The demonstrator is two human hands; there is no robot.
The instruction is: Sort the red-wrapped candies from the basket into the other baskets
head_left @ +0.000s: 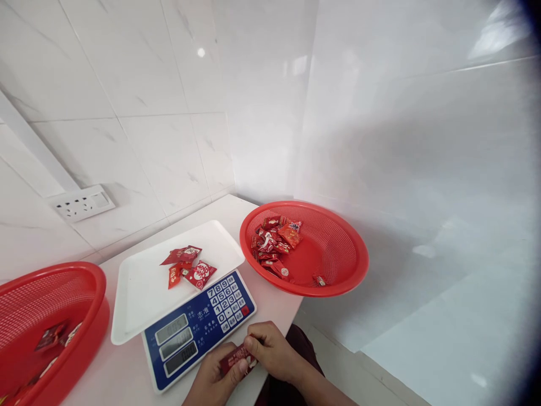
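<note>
Both hands meet at the near table edge on one small red candy packet [235, 357]. My left hand [215, 376] pinches its left end with thumb and fingers. My right hand [273, 351] is closed on its right end. Just beyond them stands a blue-faced weighing scale [198, 327] with a white tray [139, 293] that carries a few red candy packets [188, 266]. To the right, a red mesh basket [338, 248] holds several red packets [274, 242].
A second red mesh basket [51, 304] with a few packets sits at the far left. A white wall socket [80, 202] is on the tiled wall behind. The white table [270, 304] ends at the right, with floor beyond.
</note>
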